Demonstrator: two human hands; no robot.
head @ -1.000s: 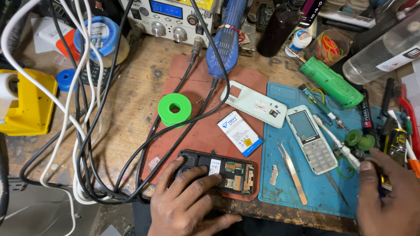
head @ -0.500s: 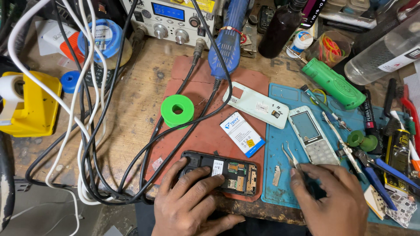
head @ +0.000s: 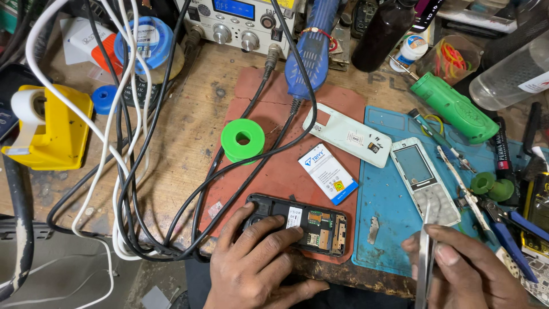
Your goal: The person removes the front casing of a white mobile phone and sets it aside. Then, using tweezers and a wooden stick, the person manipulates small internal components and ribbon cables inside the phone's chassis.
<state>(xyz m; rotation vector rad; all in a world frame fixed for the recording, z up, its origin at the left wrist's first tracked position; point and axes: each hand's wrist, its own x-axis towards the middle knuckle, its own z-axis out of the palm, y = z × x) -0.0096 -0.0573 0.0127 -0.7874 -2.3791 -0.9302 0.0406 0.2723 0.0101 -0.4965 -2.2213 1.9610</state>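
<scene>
The left hand (head: pixel 257 260) lies spread, fingers pressing the opened black phone body (head: pixel 297 223) flat at the near edge of the red mat (head: pixel 274 166); the right hand (head: pixel 463 272), off that mat's right side over the blue mat (head: pixel 389 206), pinches metal tweezers (head: pixel 424 257). To work the exposed board well, the left hand should pin the phone while the tweezer tips approach low and steady. A battery (head: pixel 327 173) lies mid-mat, just beyond the phone.

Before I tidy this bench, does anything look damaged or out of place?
The phone under the left hand lies opened, its circuit board bare; its white back cover and battery lie apart on the red mat, which shows a crack near its top.
</scene>
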